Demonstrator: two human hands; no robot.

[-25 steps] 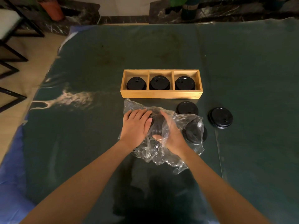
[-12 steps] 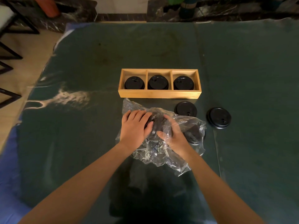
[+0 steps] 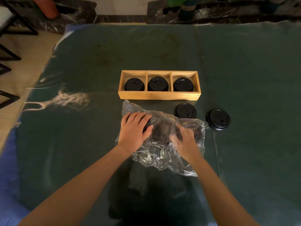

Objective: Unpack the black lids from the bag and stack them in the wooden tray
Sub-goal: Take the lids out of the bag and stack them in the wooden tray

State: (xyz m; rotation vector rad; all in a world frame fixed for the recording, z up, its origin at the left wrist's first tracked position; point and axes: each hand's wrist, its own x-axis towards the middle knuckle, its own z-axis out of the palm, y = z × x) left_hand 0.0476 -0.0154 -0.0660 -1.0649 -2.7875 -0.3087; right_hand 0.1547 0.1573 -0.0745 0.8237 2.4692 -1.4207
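A crumpled clear plastic bag (image 3: 156,154) lies in front of the wooden tray (image 3: 158,96). Black lids (image 3: 160,130) show dimly through the plastic. My left hand (image 3: 134,128) presses on the bag's left side from outside, gripping the lids through it. My right hand (image 3: 184,141) is inside the bag, seen through the film, fingers curled at the lids. The tray has three compartments, each holding a stack of black lids: left stack (image 3: 134,84), middle stack (image 3: 158,84), right stack (image 3: 183,84). Two loose black lids lie on the table, one lid (image 3: 185,110) near the tray and another lid (image 3: 218,118) farther right.
The table wears a dark green cloth (image 3: 244,79) with a blue edge (image 3: 8,160) at the left. Black chair legs (image 3: 8,51) and floor lie beyond the left edge. An orange pot (image 3: 48,7) and a green planter (image 3: 187,7) stand past the far edge.
My right hand has pushed deeper into the bag and to the right. The lid that showed at the bag's right side is now hidden by plastic and hand. My left hand stays put.
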